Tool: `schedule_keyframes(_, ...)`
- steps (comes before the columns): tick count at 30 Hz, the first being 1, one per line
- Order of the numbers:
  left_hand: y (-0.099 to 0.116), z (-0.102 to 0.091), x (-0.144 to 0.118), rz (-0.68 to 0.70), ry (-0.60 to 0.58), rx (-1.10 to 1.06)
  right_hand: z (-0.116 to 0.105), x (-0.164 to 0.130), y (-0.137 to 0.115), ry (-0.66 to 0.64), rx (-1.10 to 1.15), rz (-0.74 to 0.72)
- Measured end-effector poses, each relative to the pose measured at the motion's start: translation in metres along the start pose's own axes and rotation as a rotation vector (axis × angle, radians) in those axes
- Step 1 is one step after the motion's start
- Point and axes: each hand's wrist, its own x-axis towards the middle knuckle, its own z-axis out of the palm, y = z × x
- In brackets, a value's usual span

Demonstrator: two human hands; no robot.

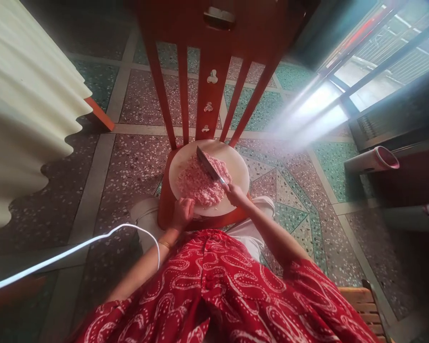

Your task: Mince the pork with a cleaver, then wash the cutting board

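Observation:
A round white cutting board (pixel 238 164) rests on the seat of a red wooden chair (pixel 208 221). Pink minced meat (pixel 200 186) is spread over its middle and left side. My right hand (pixel 235 194) grips the handle of a knife (pixel 209 164), whose dark blade points away to the upper left and lies across the mince. At the near left rim of the board is my left hand (pixel 183 212), with its fingers curled closed against the edge. The undersides of those fingers are hidden.
The chair's slatted back (pixel 207 90) rises behind the board. A white cable (pixel 103 236) runs in from the left above my left forearm. A cream cloth (pixel 32 109) hangs at left. Pale cylindrical containers (pixel 364 161) stand at right on the speckled tile floor (pixel 136 166).

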Motion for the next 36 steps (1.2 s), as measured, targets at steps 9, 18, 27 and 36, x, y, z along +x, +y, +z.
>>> schedule_keyframes(9, 0.004, -0.008, -0.007, -0.079, 0.101, -0.139, -0.001, -0.064, 0.031, 0.07, -0.2, -0.176)
schedule_keyframes(18, 0.006, -0.028, -0.011, -0.302, 0.279, -0.216, 0.005, -0.062, 0.057, 0.0, -0.353, -0.222)
schedule_keyframes(27, -0.002, -0.034, -0.027, -0.384, 0.359, -0.34, 0.01, -0.096, 0.123, -0.198, -0.563, -0.377)
schedule_keyframes(36, -0.006, -0.033, -0.027, -0.389, 0.355, -0.274, -0.008, -0.009, 0.113, -0.182, -0.832, -0.362)
